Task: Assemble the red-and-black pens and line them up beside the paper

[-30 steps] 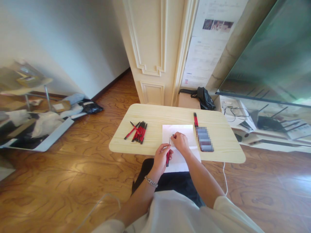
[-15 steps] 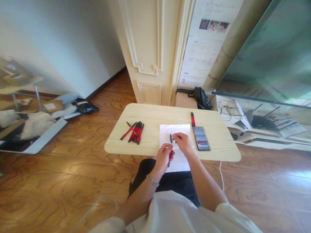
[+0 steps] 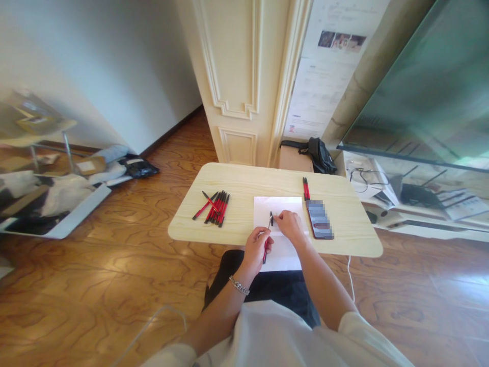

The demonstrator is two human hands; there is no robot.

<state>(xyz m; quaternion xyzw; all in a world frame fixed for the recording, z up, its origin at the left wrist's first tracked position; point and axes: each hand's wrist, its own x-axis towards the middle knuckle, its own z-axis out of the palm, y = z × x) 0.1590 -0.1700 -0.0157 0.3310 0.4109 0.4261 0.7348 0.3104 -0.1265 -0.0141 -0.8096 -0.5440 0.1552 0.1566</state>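
Note:
My left hand is closed around the red barrel of a pen, tilted over the white paper. A thin dark rod, which looks like the refill, sticks up from that hand toward a black pen part. My right hand is beside the black part, thumb and forefinger pinched together. Whatever lies between those fingertips is too small to make out. The sheet of white paper lies under both hands and hangs over the table's near edge.
Several red and black pens lie piled on the table's left side. Two more pens are at the right, above a phone with a blurred screen. The pale wooden table has rounded corners. A black bag rests behind it.
My right fingertips have shifted slightly right relative to the refill, leaving a small gap beside the black part. My left hand keeps its grip on the pen. The view has shifted slightly.

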